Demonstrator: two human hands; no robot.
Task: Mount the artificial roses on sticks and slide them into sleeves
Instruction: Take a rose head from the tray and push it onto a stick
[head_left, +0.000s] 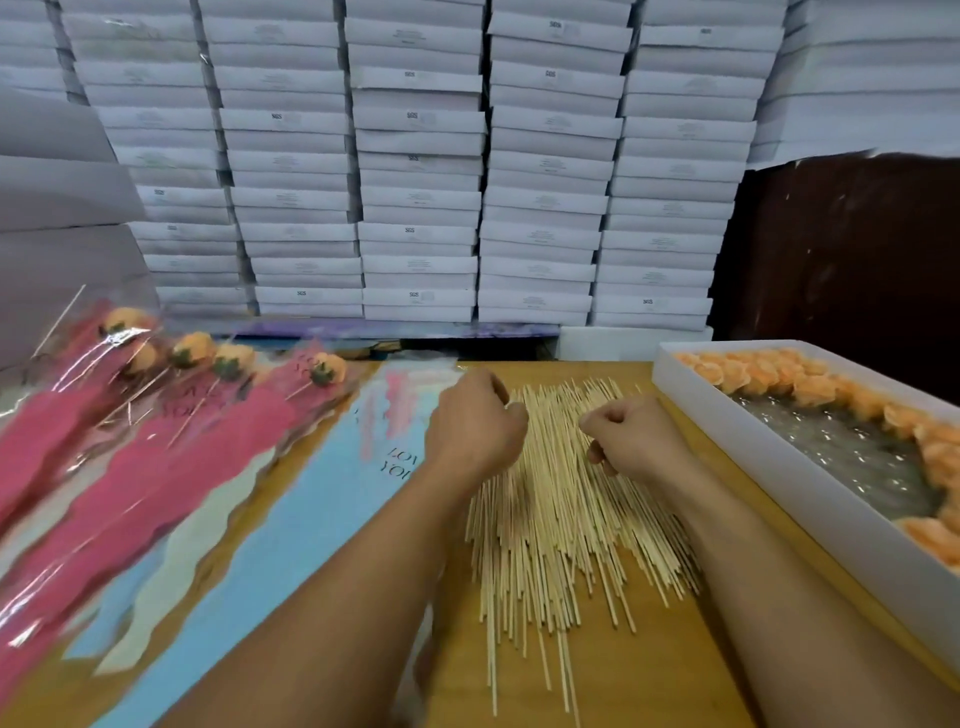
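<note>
Many sticks (561, 499) run lengthwise away; both hands' fingers (597, 415) curl, contents unclear.

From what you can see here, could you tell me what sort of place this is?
Probably a small packing workshop or stockroom for gift flowers. White boxes are stacked high behind the wooden table, which holds a pile of sticks, a tray of orange roses and finished sleeved roses.

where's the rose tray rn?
Head view, far right: the white tray of orange roses sits on the table's right edge, just right of the stick pile.
</note>
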